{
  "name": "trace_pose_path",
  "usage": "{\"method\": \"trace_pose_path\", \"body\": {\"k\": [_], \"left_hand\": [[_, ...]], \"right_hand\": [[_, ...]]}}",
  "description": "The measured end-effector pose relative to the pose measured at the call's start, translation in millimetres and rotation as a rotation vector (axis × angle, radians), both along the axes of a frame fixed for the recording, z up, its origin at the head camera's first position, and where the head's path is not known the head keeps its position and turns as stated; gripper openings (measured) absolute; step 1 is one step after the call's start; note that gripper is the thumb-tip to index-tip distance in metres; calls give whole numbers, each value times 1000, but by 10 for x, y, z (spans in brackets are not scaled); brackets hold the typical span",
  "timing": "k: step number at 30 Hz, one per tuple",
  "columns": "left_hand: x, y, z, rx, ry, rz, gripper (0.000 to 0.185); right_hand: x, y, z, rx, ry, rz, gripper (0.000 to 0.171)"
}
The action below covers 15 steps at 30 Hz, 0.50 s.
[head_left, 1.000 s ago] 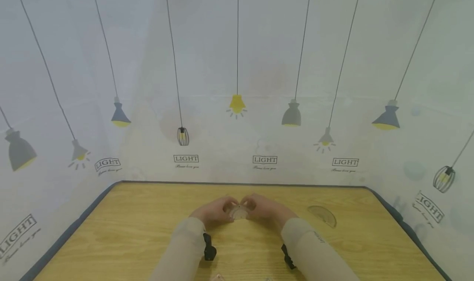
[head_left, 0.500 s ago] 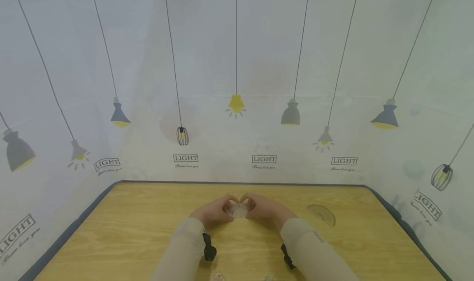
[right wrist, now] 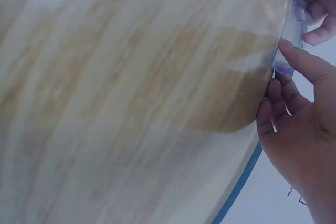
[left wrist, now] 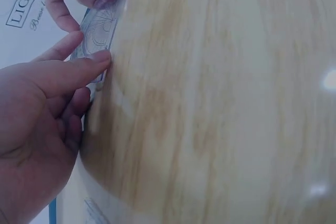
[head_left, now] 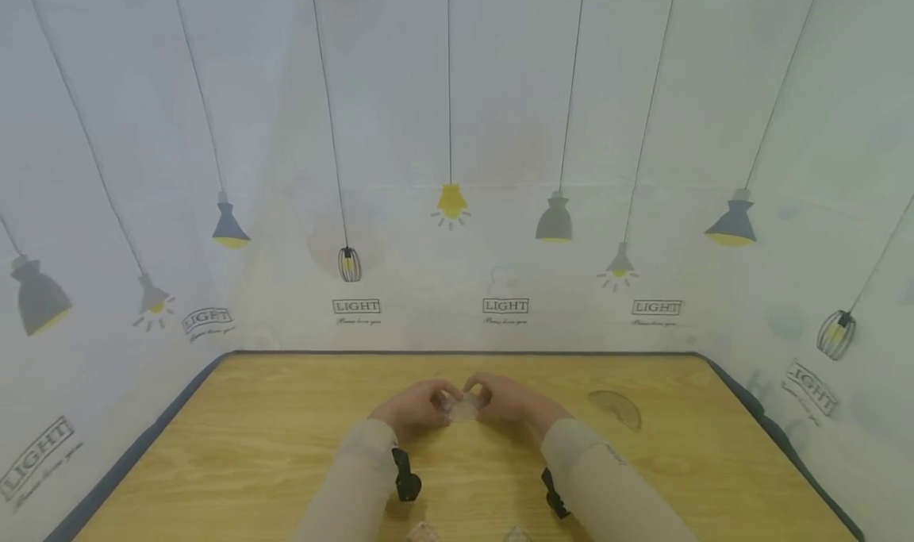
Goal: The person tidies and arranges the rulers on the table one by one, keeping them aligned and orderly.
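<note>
Fingers [left wrist: 89, 59] of both hands are pinching a clear protractor [head_left: 462, 405] at the table's [head_left: 250, 447] middle, left hand [head_left: 416, 404] and right hand [head_left: 512, 401] curling around its edges. A second protractor [head_left: 616, 407] is lying further right. Thin, slick plastic could slip or snap if squeezed unevenly.

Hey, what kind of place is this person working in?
Probably a small staged tabletop booth, not a lived-in room. A wooden table with a dark rim is closed in on three sides by a pale curtain printed with hanging lamps and the word LIGHT. Both hands hold a clear protractor.
</note>
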<state>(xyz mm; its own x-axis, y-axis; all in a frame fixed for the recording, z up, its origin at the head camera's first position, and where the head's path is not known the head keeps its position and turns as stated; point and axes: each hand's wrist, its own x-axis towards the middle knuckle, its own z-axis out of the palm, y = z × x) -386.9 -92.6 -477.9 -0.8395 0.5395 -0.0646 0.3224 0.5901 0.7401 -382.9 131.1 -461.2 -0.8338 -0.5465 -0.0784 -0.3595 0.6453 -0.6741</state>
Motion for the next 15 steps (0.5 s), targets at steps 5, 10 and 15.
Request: {"method": "trace_pose_path", "body": {"k": [5,10,15], "left_hand": [[-25,9,17,21,5,4,39],[-35,66,62,52,26,-42,39],[34,182,105,67,-3,-48,36]], "right_hand": [[42,43,17,-8,38,9,45],[83,116,71,-37,35,3,41],[119,235,48,-39,37,10,35]]}}
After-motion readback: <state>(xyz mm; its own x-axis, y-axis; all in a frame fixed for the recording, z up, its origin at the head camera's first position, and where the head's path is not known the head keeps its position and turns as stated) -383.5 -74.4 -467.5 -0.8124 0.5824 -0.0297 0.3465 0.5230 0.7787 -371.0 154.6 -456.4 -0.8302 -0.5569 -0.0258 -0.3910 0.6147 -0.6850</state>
